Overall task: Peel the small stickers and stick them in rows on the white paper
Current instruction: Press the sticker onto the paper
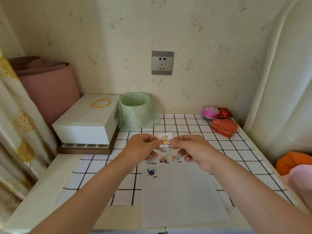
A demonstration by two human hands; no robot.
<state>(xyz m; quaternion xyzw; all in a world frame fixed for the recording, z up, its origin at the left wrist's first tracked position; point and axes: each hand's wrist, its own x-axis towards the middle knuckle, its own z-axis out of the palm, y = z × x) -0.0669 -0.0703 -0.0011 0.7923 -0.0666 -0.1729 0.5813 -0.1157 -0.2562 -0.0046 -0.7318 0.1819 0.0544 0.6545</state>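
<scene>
One small sticker (165, 140), printed with an orange-yellow figure, is pinched at its left edge by the left hand (141, 146) and at its right edge by the right hand (190, 149). Thumb and forefinger of each are closed on it, and it is held upright above the counter (30, 200).

Directly beneath, one sheet of white paper (182, 196) is laid on a black-and-white checked cloth (219, 149). Six stuck stickers (163, 159) can be counted at the sheet's far end (the two farthest are partly hidden by the hands): two, then a row of three, then a single blue one at the left.

Farther back, one green-bagged bin (136, 110) is set beside one white box (84, 122), on which gold bangles (101, 103) are laid; their number cannot be told. Three small containers are grouped at the far right corner: a red heart-shaped box (224, 127), a round pink tin (211, 111) and a red foil item (225, 113). One wall socket (162, 63) is mounted above.
</scene>
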